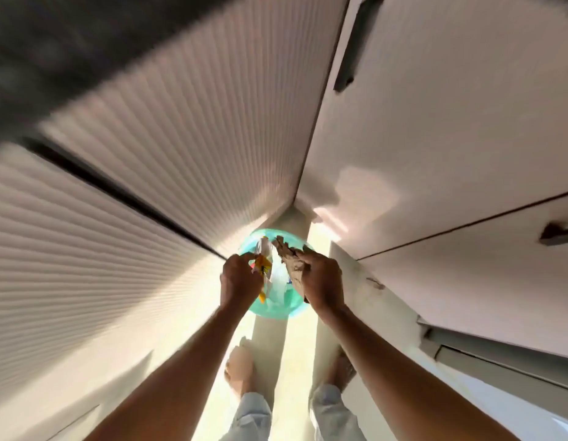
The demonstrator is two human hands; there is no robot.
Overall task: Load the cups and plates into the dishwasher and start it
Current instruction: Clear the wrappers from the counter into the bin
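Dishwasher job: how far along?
Nothing visibly done: no cups, plates or dishwasher in view. In hand: left hand pinches a yellow wrapper, right hand grips a brown crumpled scrap over a teal bin. Left: all loading and the start.

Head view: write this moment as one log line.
left hand pinches yellow wrapper; right hand holds brown crumpled scrap; both over green plastic bin
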